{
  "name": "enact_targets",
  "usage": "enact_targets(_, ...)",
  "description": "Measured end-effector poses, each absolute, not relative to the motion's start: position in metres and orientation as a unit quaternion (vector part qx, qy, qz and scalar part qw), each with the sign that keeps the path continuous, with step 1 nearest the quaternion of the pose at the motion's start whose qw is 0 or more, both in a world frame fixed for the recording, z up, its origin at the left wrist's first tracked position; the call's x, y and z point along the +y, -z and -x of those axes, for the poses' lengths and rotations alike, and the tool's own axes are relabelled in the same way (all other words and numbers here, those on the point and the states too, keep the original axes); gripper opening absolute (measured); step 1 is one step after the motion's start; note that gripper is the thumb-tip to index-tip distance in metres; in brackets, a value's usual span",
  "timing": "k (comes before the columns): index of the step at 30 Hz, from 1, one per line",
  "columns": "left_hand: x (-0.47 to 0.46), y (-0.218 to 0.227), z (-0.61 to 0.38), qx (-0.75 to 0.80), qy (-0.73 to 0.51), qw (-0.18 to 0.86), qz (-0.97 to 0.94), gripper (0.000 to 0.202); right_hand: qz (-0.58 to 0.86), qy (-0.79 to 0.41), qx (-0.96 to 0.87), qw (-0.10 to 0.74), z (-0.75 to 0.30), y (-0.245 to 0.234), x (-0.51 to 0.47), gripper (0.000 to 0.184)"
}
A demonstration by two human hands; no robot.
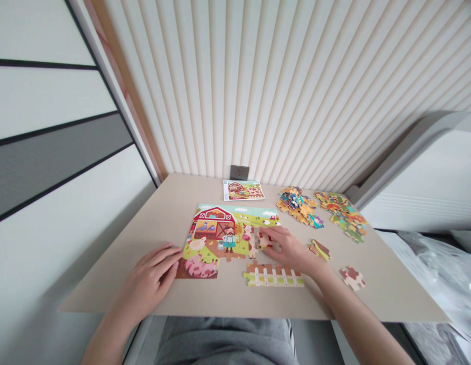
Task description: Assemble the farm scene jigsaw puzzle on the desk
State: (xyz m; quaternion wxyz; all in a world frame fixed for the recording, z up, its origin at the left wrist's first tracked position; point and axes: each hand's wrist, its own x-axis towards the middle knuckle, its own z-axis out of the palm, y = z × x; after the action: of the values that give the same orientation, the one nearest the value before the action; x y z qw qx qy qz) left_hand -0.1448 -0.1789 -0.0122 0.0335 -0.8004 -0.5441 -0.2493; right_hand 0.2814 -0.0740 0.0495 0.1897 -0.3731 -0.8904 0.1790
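One piece (264, 241) is sitting gripped in my right hand (286, 248) at the right side of a farm jigsaw (216, 238), while my open left hand (153, 274) is lying flat at its near corner and a long fence section (273, 276) is lying crosswise just below.

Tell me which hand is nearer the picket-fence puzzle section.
Right hand: just beyond the picket-fence puzzle section. Left hand: farther off, well to the section's left.
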Motion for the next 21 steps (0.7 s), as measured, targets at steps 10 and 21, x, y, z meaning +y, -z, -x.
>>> enact_targets(10,-0.178,0.011,0.144,-0.541,0.272,0.035,0.796,0.033,0.408,-0.156,-0.866,0.242,-0.271,-0.031,-0.065,0.055)
enact_targets(21,-0.179,0.014,0.146,-0.545,0.258,0.025,0.798,0.033,0.482,-0.21,-0.803,0.28,-0.266,-0.028,-0.066,0.05)
